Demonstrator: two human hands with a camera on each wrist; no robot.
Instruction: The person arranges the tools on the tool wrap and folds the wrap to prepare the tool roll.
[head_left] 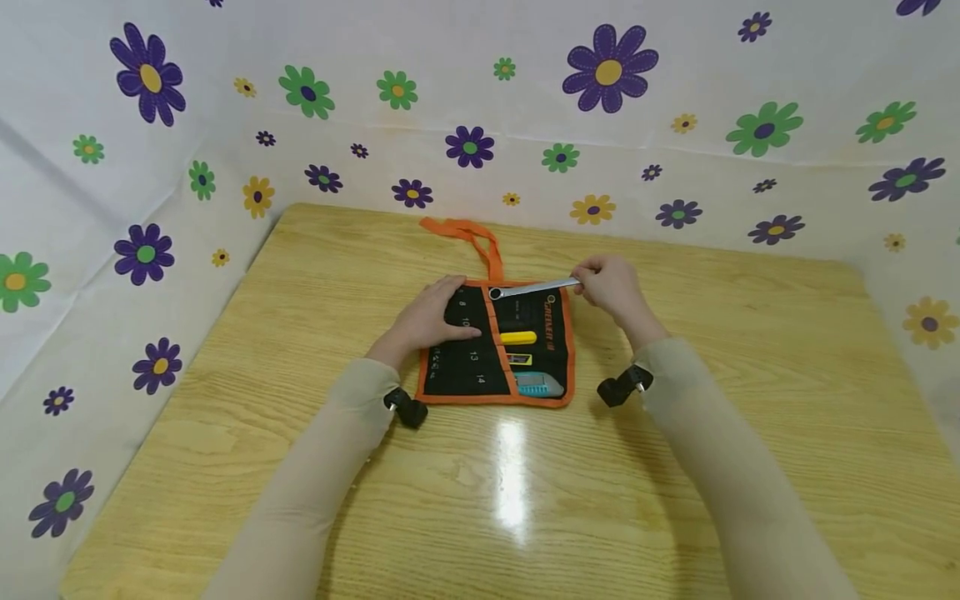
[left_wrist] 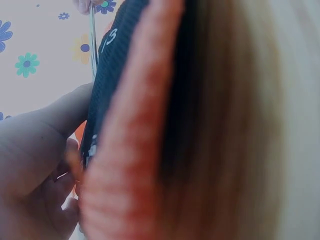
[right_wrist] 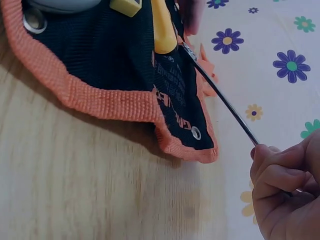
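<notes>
A black tool pouch [head_left: 532, 312] with orange trim lies on the table, its pockets numbered in white. My left hand [head_left: 431, 317] grips its upper left part, thumb across the numbered pocket panel; in the left wrist view the fingers [left_wrist: 62, 200] curl by its edge. My right hand [head_left: 611, 287] holds a silver wrench [head_left: 536, 288] by one end. The wrench's ring end lies at the mouth of the top pocket, beside the orange divider strip. Below it, a yellow handle [head_left: 519, 337], a yellow-and-black item [head_left: 519, 360] and a teal-and-grey utility knife [head_left: 538, 385] stick out of pockets.
An orange tie strap [head_left: 468, 229] trails from the pouch's far edge. The wooden table [head_left: 600, 500] reaches back to a white flower-print cloth [head_left: 450, 83]. Black wrist cameras [head_left: 408, 410] sit on both sleeves, near the pouch.
</notes>
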